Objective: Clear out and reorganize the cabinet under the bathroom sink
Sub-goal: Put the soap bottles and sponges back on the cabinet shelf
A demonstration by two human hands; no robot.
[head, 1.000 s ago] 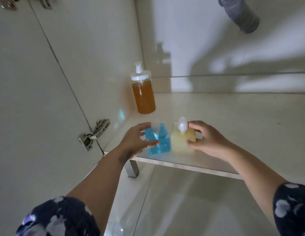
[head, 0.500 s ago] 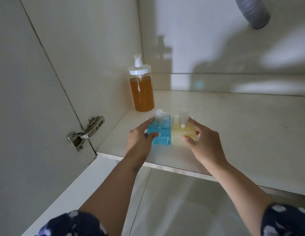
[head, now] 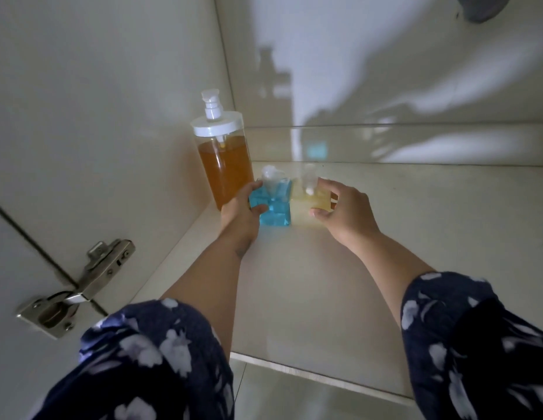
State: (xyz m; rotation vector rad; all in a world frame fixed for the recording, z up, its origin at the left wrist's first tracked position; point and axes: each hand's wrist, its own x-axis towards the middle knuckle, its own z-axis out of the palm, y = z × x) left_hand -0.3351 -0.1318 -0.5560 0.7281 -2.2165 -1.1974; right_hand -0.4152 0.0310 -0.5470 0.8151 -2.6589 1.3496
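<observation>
- Since the earlier frames, both hands had carried the two small bottles deeper into the cabinet, from near the shelf's front edge to just beside the tall pump bottle.
- A metal door hinge (head: 77, 291) sat at the far left, on the cabinet's side wall.
- A tall pump bottle (head: 223, 156) of amber liquid stood upright in the back left corner of the shelf (head: 430, 237).
- The left hand (head: 243, 209) had its grip curled round a small blue bottle (head: 276, 207), thumb across its front.
- The blue bottle touched a small yellow bottle (head: 309, 201) on its right.
- The right hand (head: 343, 210) pinched the yellow bottle between thumb and fingers.
- Dark floral sleeves (head: 155, 359) covered both upper arms.
</observation>
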